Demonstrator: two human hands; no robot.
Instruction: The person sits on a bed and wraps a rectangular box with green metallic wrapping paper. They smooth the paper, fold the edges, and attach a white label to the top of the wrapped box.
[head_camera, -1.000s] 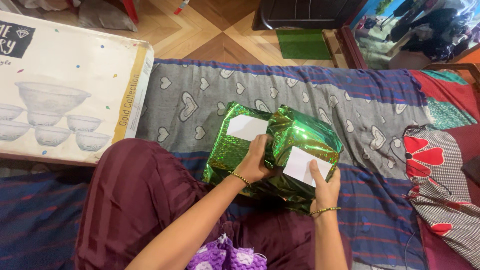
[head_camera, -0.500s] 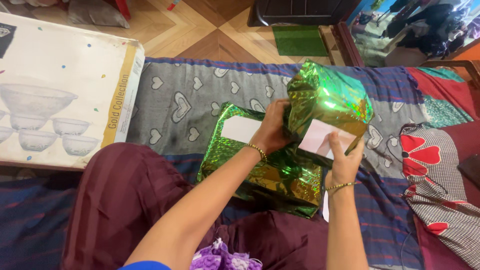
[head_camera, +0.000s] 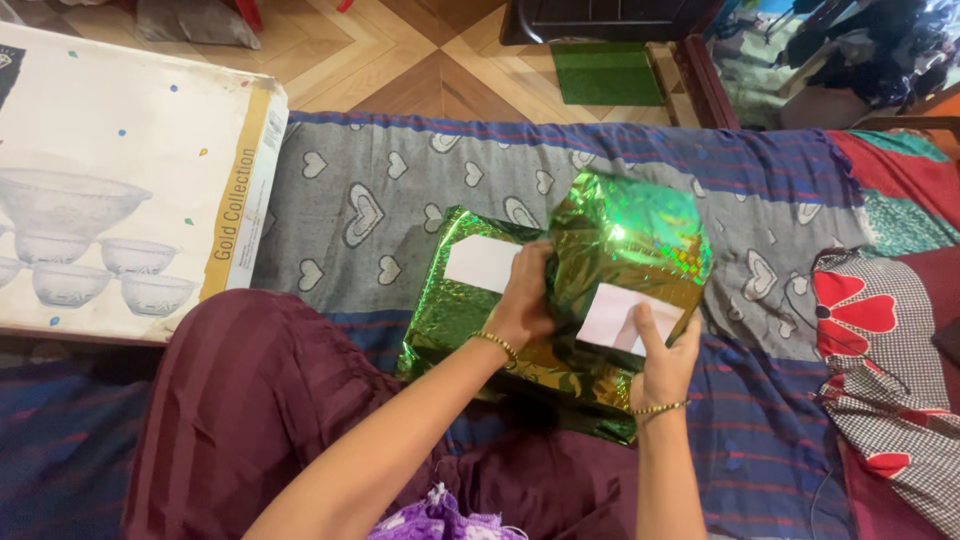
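Observation:
A box wrapped in shiny green foil paper (head_camera: 470, 300) lies on the bed in front of my knees, with white patches showing on it. Its right part (head_camera: 630, 235) is a loose fold of the same paper, lifted up. My left hand (head_camera: 525, 300) grips the fold's left edge at the middle of the parcel. My right hand (head_camera: 662, 360) holds the fold's lower right corner, with the thumb on a white patch (head_camera: 610, 315). Both wrists wear thin gold bangles.
A large flat carton (head_camera: 130, 180) printed with glass bowls lies at the left. The bed has a grey heart-print cloth (head_camera: 400, 190) and striped blue sheet (head_camera: 770, 400). A red flowered checked cloth (head_camera: 880, 330) lies right. Wooden floor and a green mat (head_camera: 605, 72) lie beyond.
The right fold of green paper rose high half a second ago and has now come partly back down. Both hands stayed on it throughout.

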